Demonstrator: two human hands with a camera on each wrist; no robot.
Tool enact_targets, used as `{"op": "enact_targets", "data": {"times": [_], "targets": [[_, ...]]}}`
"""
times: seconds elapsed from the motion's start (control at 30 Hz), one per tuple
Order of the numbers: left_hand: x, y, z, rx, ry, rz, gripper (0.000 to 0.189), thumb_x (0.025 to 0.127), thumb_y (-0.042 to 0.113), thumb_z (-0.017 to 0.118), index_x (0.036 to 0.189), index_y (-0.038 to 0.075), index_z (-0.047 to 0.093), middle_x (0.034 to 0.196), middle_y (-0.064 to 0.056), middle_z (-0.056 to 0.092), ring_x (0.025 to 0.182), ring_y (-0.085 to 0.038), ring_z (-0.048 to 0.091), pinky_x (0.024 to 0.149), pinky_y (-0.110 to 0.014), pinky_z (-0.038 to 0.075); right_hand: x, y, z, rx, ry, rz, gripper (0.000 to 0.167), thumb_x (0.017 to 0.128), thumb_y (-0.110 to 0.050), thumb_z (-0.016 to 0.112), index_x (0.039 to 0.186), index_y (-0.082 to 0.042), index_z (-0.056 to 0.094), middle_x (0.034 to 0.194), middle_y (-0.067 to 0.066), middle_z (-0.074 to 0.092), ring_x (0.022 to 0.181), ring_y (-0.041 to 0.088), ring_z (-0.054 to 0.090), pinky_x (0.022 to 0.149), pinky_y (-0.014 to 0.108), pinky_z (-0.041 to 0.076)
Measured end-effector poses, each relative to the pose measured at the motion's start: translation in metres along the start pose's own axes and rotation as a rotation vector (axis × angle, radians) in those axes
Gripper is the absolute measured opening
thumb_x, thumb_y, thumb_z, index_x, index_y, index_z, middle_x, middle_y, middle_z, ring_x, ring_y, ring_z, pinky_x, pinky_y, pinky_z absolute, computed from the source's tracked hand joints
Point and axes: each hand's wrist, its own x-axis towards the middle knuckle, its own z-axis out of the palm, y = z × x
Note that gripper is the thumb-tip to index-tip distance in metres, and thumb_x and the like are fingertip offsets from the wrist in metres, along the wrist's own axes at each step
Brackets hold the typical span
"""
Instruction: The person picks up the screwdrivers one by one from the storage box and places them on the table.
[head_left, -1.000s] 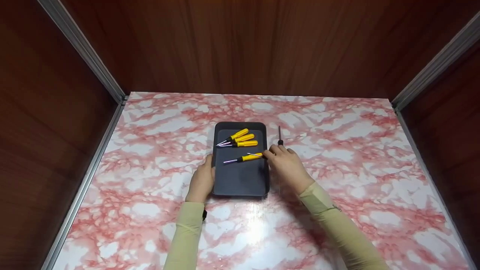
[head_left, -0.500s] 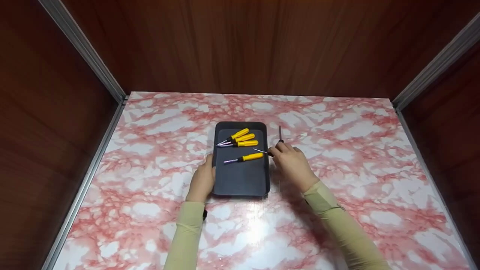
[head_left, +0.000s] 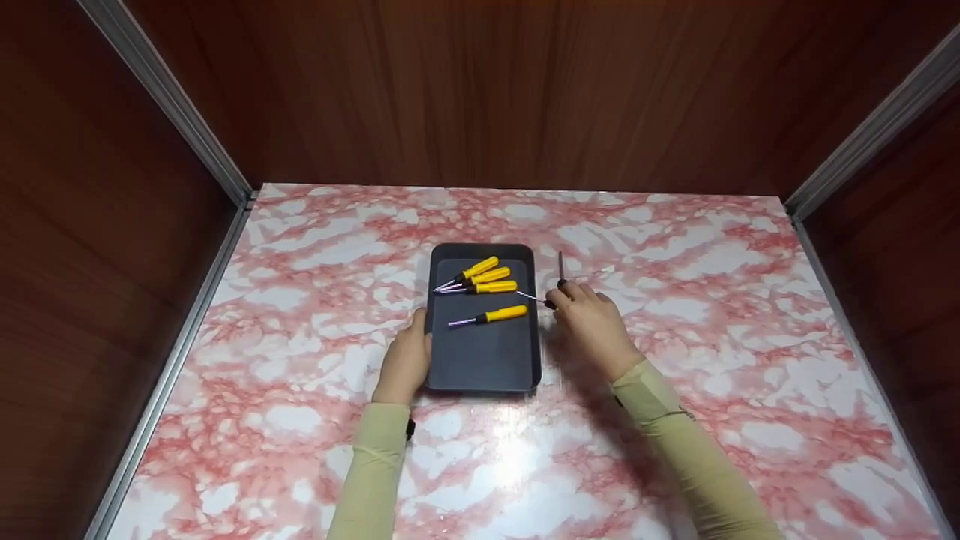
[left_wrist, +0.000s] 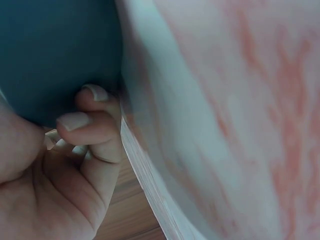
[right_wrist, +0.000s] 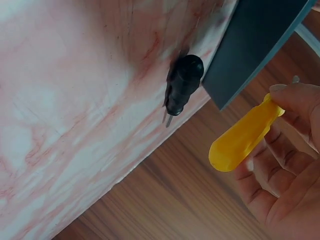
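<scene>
My left hand (head_left: 405,360) holds the left side of a dark grey tray (head_left: 480,367); in the left wrist view its curled fingertips (left_wrist: 82,120) lie against the outer wall. My right hand (head_left: 595,326), just right of the tray, pinches a yellow-handled screwdriver (right_wrist: 245,135) near its collar. The shaft reaches left over the tray's right rim in the head view. Inside the tray, three yellow screwdrivers (head_left: 495,286) lie bunched toward the far end, tips together on the left. Another yellow screwdriver (head_left: 505,313) lies apart, nearer me.
A black-handled screwdriver (right_wrist: 185,82) lies on the table right of the tray, its handle mostly behind my right hand in the head view. Red-and-white marbled table (head_left: 300,420) spreads around the tray. Brown wood panels (head_left: 487,97) stand at the back and both sides.
My right hand has drawn back a little to the right with its screwdriver, whose shaft now slants up and left across the tray's rim. The left hand and tray hold nearly still.
</scene>
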Motion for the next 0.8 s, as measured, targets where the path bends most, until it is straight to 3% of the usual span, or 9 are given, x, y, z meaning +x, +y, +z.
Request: {"op": "enact_targets", "data": {"times": [0.17, 0.4, 0.8], "targets": [[0.0, 0.0, 0.0, -0.005, 0.005, 0.008, 0.04, 0.094, 0.006, 0.055, 0.133, 0.004, 0.045, 0.096, -0.028, 0.065, 0.081, -0.045, 0.064, 0.068, -0.057, 0.046, -0.001, 0.004, 0.001, 0.004, -0.01, 0.044, 0.023, 0.088, -0.006, 0.066, 0.111, -0.011, 0.062, 0.106, 0.011, 0.06, 0.092, 0.03, 0.057, 0.068, 0.047, 0.05], [0.001, -0.001, 0.001, -0.003, 0.005, 0.002, 0.039, 0.094, 0.006, 0.055, 0.133, 0.005, 0.045, 0.095, -0.027, 0.065, 0.081, -0.044, 0.064, 0.068, -0.056, 0.047, -0.003, 0.009, 0.0, 0.008, 0.002, 0.08, 0.021, 0.088, -0.005, 0.066, 0.108, -0.01, 0.062, 0.094, 0.01, 0.056, 0.084, 0.03, 0.056, 0.064, 0.045, 0.049], [0.001, -0.001, 0.001, 0.007, 0.018, 0.019, 0.04, 0.093, 0.004, 0.057, 0.132, 0.004, 0.046, 0.091, -0.027, 0.065, 0.079, -0.044, 0.064, 0.066, -0.056, 0.047, -0.009, 0.023, 0.005, 0.022, 0.086, 0.124, 0.029, 0.082, 0.0, 0.064, 0.109, -0.01, 0.063, 0.092, 0.01, 0.057, 0.08, 0.031, 0.058, 0.056, 0.046, 0.049]]}}
